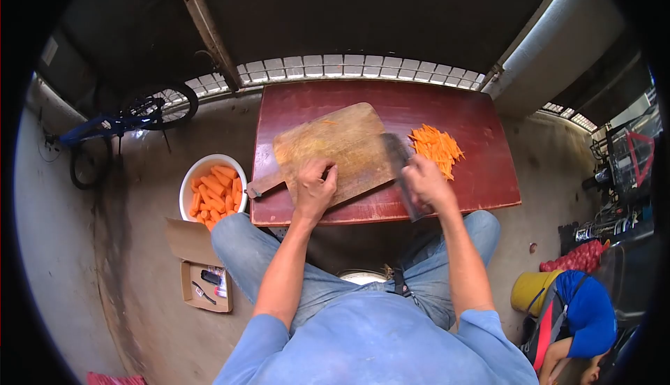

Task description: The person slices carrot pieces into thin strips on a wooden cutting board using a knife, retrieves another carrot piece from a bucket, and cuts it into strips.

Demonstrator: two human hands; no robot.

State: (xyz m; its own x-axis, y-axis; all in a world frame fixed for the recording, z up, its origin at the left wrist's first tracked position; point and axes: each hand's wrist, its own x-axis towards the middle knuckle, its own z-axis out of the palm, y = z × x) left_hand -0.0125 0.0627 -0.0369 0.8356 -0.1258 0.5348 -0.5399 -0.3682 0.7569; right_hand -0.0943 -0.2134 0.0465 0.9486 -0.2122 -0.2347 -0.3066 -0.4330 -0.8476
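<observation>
A wooden cutting board (349,128) lies aslant on the dark red table, its handle (268,183) pointing to the front left. My left hand (315,184) rests at the board's near edge, fingers curled in and nothing visible in them. In my right hand (427,181) is a cleaver (396,153), slightly blurred, held at the board's right edge. Just beyond that hand, a pile of carrot strips (436,146) sits on the table. A few orange scraps (328,122) lie on the board.
To the left of the table (481,123), a white bucket (240,166) holds peeled carrots (218,191). Below it is an open cardboard box (187,289) with small items. A bicycle (105,128) stands back left. At right are a yellow bucket (528,291), a red net sack (578,256) and another person (592,315).
</observation>
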